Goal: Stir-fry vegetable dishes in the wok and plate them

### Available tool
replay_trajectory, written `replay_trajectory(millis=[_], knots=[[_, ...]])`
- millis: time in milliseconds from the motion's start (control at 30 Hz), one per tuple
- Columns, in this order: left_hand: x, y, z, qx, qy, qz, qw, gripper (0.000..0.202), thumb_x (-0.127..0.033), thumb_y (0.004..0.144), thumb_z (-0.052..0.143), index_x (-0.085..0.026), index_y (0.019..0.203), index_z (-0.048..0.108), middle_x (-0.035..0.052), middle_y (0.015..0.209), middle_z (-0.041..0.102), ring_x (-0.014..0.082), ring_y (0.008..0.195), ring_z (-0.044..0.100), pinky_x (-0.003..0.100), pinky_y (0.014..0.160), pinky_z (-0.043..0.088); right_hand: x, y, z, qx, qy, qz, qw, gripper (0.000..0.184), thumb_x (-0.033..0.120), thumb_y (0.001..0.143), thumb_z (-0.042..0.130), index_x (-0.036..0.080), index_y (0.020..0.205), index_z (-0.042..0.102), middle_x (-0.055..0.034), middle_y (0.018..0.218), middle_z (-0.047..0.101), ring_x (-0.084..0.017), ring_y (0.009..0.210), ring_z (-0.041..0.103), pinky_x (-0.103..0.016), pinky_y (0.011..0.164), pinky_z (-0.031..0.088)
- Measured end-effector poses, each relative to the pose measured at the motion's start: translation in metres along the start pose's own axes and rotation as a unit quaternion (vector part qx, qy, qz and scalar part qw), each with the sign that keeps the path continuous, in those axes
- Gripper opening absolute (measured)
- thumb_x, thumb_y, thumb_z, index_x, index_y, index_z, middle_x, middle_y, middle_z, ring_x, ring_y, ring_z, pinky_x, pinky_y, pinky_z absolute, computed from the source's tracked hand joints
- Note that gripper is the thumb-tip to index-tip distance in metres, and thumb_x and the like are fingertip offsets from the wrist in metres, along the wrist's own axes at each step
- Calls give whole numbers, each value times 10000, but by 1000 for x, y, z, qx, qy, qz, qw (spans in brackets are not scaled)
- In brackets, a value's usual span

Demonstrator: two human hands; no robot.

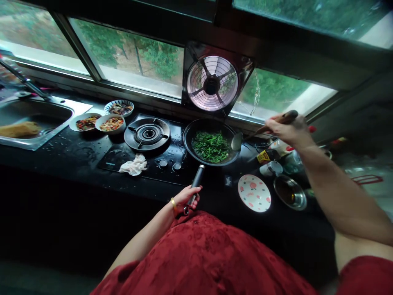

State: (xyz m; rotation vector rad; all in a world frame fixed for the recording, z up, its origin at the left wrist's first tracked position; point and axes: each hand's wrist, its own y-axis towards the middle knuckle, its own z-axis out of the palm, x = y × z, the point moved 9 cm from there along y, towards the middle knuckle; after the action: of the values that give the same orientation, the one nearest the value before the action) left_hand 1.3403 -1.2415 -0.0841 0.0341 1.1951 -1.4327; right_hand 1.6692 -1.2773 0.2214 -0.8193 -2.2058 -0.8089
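A black frying pan (188,137) sits on the right burner of the stove, filled with chopped green vegetables (211,146). My left hand (188,196) is closed round the end of the pan's dark handle (197,178). My right hand (287,130) is raised to the right of the pan and grips the wooden handle of a metal ladle (237,141). The ladle's bowl rests at the pan's right rim.
The left burner (147,134) is bare, with a crumpled white cloth (134,165) in front. Three bowls of food (101,119) stand by the sink (33,116). A flowered plate (254,192), a metal bowl (290,192) and small jars (272,168) lie right of the pan. A window fan (212,82) stands behind.
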Motion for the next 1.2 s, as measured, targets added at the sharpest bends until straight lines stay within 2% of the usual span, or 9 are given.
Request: replay_trajectory(millis=[100,200,300,433,567,700,900,1033,1200], knots=[[0,1,-2,-6,5,3,1000,441,-383,833,637,-144,1168,477,-31,574,574,85,375,500,156,366,395,-16,-8,23,-5,43,83,996,212,303,738,752,125,844,707,-70,636,681,-185,572,683,-266,538,579],[0,1,-3,-8,7,5,1000,437,-377,839,628,-139,1173,477,-28,581,575,82,380,500,152,363,394,-4,-17,37,2,119,68,991,160,289,752,742,151,820,700,-52,622,683,-195,572,696,-264,511,586],[0,1,-4,-9,5,11,1000,420,-361,851,608,-135,1180,478,-24,589,576,80,386,500,148,365,395,-3,-15,24,4,127,33,991,179,290,733,765,165,848,707,-36,637,695,-193,604,709,-250,522,592],[0,0,-4,-14,5,17,1000,415,-359,852,605,-126,1176,491,-20,591,575,80,394,497,149,367,396,-49,6,9,-23,128,66,989,166,226,704,779,152,818,684,-21,618,681,-142,574,685,-177,498,551],[-1,0,-4,-18,-1,23,1000,465,-387,825,649,-119,1175,499,-21,591,574,80,393,491,157,370,403,-97,18,46,2,179,104,978,160,261,785,694,176,760,560,11,555,638,-108,491,636,-169,472,532],[-1,0,-6,-27,1,23,999,484,-409,811,671,-119,1164,510,-21,592,574,76,384,486,153,361,391,-105,0,88,58,226,102,967,201,300,766,678,207,738,501,14,611,665,-150,593,697,-252,585,603],[-3,-5,-5,-30,-20,26,999,427,-392,853,625,-128,1173,522,-22,607,574,66,375,480,143,357,379,-36,-68,70,225,135,-151,953,165,286,766,707,231,922,708,-79,1152,711,-248,1111,658,-412,1018,508],[1,-7,-4,-33,-43,6,999,380,-399,920,521,-130,1188,535,-5,624,590,79,388,516,152,372,391,-12,-128,34,307,27,-288,906,183,246,829,644,234,978,750,-88,1318,621,-256,1137,642,-368,960,549],[2,-6,-3,-25,-46,2,999,392,-389,967,425,-124,1246,502,20,650,620,110,420,569,166,385,414,-10,-171,6,374,-40,-327,867,312,204,833,637,286,1121,725,-56,1441,503,-257,1180,612,-307,922,556]])
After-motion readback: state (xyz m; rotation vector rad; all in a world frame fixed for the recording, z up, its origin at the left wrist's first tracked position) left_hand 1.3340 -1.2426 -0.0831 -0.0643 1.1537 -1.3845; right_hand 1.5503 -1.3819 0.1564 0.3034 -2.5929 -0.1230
